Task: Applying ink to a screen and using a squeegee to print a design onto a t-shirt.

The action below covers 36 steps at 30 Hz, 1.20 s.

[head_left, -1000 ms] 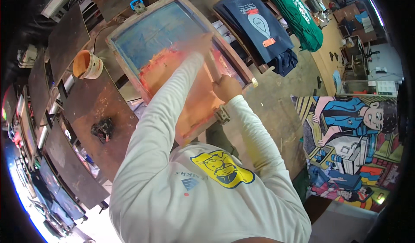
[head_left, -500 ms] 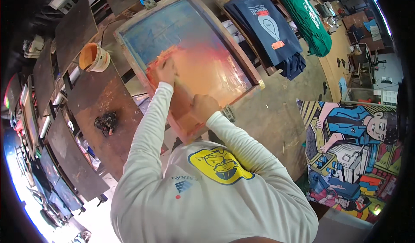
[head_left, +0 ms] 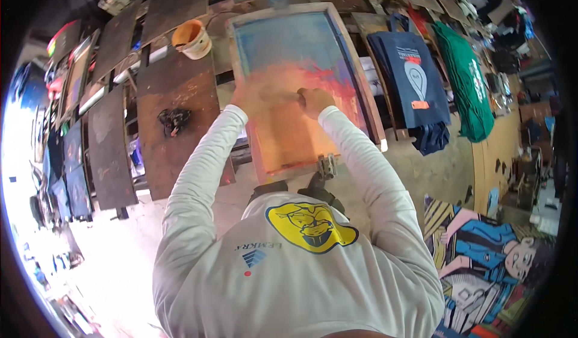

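Observation:
A wooden-framed printing screen (head_left: 289, 40) lies ahead of me, smeared with blue, orange and red ink, with a metal clamp (head_left: 329, 166) at its near edge. A blurred squeegee (head_left: 278, 95) crosses its middle. My right hand (head_left: 316, 102) is closed on the squeegee's right part. My left hand (head_left: 247, 100) is at its left end, near the left side of the frame, its fingers smeared by motion and unclear.
An orange-stained bucket (head_left: 195, 48) and a crumpled black lump (head_left: 174, 121) sit on brown boards to the left. Dark blue bags (head_left: 400, 64) and green bags (head_left: 466, 91) lie to the right. A large cartoon banner (head_left: 481, 248) is at the lower right.
My hands were staggered along the screen half a second ago; now they are roughly level across its middle, the right one moved forward. The view has turned, so the screen appears straighter.

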Tool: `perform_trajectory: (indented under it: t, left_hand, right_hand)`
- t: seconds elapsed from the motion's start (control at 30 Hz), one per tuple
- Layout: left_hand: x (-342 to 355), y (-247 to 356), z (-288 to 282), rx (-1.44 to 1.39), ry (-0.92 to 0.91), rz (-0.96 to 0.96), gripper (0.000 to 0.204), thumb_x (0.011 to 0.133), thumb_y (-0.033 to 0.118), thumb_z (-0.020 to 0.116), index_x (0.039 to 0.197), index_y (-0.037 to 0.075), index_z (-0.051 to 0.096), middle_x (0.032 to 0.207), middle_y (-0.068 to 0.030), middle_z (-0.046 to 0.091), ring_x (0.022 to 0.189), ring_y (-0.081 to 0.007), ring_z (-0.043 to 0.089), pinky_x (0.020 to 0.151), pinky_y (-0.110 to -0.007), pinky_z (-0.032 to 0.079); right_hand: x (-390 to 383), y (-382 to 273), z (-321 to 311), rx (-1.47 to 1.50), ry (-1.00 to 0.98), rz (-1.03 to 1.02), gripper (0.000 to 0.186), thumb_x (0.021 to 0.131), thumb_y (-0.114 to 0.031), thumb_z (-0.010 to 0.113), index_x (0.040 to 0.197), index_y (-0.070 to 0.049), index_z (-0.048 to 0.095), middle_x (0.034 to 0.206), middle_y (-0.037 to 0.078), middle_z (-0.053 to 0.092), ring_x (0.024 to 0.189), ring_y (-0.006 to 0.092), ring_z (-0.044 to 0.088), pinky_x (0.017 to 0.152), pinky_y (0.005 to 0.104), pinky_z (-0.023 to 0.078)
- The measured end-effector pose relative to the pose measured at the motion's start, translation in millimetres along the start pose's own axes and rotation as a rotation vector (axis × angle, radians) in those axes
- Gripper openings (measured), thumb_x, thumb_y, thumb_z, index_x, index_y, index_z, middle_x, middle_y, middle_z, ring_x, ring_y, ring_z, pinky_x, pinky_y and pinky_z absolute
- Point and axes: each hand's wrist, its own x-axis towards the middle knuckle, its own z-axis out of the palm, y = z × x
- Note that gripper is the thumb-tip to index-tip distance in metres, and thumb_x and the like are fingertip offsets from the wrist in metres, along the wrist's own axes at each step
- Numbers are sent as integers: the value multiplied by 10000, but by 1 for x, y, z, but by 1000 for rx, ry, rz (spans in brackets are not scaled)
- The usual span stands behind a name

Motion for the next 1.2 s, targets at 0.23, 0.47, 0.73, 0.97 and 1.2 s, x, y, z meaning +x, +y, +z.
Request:
perform_trajectory:
  t: [0.23, 0.47, 0.73, 0.97, 1.2]
  left_hand:
    - [-63, 19, 79, 532, 101, -241, 543, 733, 246, 773, 1205, 115, 538, 1200, -79, 587, 1226, -308, 491, 1004, -458, 427]
    - [-122, 103, 86, 398, 38, -306, 508, 751, 256, 738, 1196, 88, 559, 1183, -84, 596, 1190, -298, 519, 947, -484, 460]
    - [-132, 110, 92, 324, 81, -383, 365, 755, 196, 721, 1084, 91, 602, 1066, -96, 623, 1103, -314, 579, 879, -438, 520]
    - [-59, 14, 74, 334, 403, -149, 228, 802, 226, 719, 961, 80, 646, 981, -140, 662, 1026, -339, 629, 889, -447, 498]
    - [38, -52, 35, 342, -49, -191, 379, 794, 304, 742, 1075, 62, 664, 1143, -171, 671, 1075, -369, 631, 911, -454, 508]
  right_hand:
    - [-21, -11, 16, -97, 10, -174, 256, 812, -205, 655, 1057, -129, 662, 921, 162, 710, 898, 376, 677, 793, 488, 536]
    - [-103, 3, 8, -43, -92, -236, 283, 754, -214, 684, 1023, -129, 662, 863, 184, 703, 821, 394, 684, 750, 496, 546]
    - [-107, 8, -7, -42, -133, -375, 313, 762, -290, 680, 1013, -105, 647, 854, 185, 701, 841, 397, 685, 769, 499, 542]
    - [-23, -27, -45, -247, -199, -352, 404, 790, -212, 683, 1107, 2, 553, 947, 232, 692, 944, 397, 677, 820, 494, 536]
    - [83, -37, -45, -190, -130, -191, 398, 837, -399, 682, 1169, -181, 704, 1173, 92, 702, 1051, 289, 682, 918, 407, 538]
